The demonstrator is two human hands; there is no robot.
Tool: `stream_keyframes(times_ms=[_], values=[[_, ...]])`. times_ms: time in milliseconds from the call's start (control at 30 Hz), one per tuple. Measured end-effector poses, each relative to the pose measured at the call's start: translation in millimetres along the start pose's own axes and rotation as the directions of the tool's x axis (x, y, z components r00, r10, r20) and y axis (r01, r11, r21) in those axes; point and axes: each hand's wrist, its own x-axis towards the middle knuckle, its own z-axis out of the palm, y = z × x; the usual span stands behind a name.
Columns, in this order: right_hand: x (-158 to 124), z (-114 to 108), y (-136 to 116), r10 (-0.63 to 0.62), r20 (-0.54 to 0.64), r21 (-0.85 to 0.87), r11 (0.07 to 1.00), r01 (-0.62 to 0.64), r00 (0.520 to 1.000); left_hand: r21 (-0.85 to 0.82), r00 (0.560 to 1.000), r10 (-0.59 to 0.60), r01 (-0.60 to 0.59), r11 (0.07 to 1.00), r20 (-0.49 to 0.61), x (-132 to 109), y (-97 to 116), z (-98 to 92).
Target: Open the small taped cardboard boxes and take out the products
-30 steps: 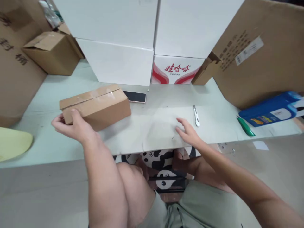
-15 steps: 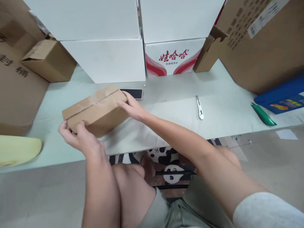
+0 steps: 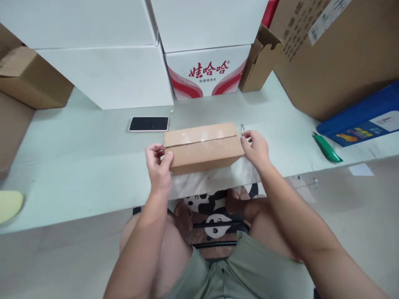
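Observation:
A brown cardboard box (image 3: 204, 151) with clear tape along its top seam lies near the table's front edge. My left hand (image 3: 158, 164) grips its left end, thumb on the front upper edge. At the box's right end is my right hand (image 3: 255, 149), its fingers pinched at the corner. Just behind those fingers the tip of the utility knife (image 3: 242, 128) shows; the rest of the knife is hidden. A dark-screened phone (image 3: 149, 124) lies behind and to the left of the box.
White cartons (image 3: 102, 77) and a red-and-white carton (image 3: 207, 77) stand behind. Small brown boxes (image 3: 40, 79) are at left and beside the carton. A large brown carton (image 3: 336, 62), blue package (image 3: 361, 120) and green tool (image 3: 327, 148) are at right, a yellow object (image 3: 10, 205) at left.
Both hands have carried the box to the right and turned it nearly parallel to the table edge. The phone is now uncovered, while the utility knife is mostly hidden. The view has shifted right.

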Motion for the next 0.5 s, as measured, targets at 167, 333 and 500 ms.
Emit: stream_keyframes(times_ms=[167, 333, 500], values=[[19.4, -8.5, 25.6, 0.148, 0.172, -0.356, 0.931, -0.078, 0.974, -0.035, 0.959, 0.013, -0.004, 0.999, 0.283, 32.5, -10.1, -9.2], [29.4, -5.7, 18.9, 0.225, 0.175, -0.038, 0.974, -0.221, 0.959, -0.086, 0.914, -0.077, 0.121, 0.989, 0.399, 41.3, -7.8, -2.6], [27.6, -21.5, 11.8, 0.164, 0.135, 0.470, 0.858, -0.208, 0.977, -0.037, 0.929, -0.093, 0.113, 0.993, 0.357, 19.4, 0.0, -1.8]])
